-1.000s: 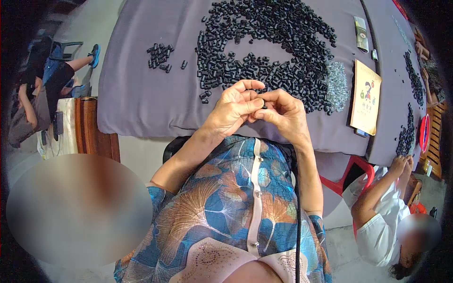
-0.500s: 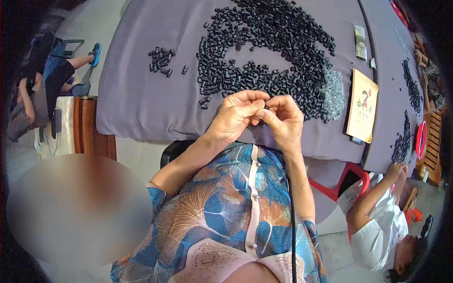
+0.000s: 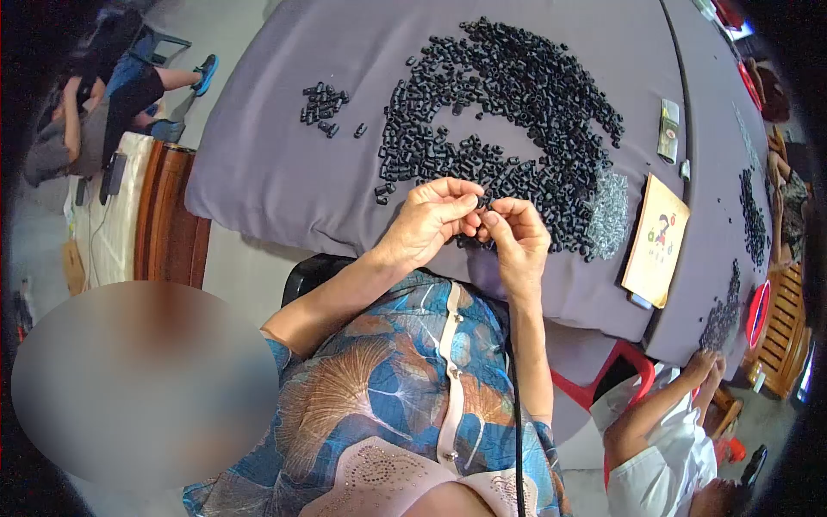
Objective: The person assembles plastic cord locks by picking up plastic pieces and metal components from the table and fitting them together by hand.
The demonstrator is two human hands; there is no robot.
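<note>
And here we see a blue blouse (image 3: pixel 405 366) with brown fan-shaped leaves (image 3: pixel 340 392), a pale placket (image 3: pixel 446 345) with shiny buttons (image 3: pixel 452 371), a studded pinkish collar (image 3: pixel 379 472), short sleeves (image 3: pixel 280 353), and, right, a black cord (image 3: pixel 519 405)!

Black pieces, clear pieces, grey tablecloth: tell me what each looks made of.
Black pieces: likely plastic, semi-glossy, judging by small highlights on the dark surfaces.
Clear pieces: probably transparent plastic, shiny, since they look see-through with pale glints; glass is possible.
Grey tablecloth: seemingly fabric, matte, with soft folds and no glare.
</note>
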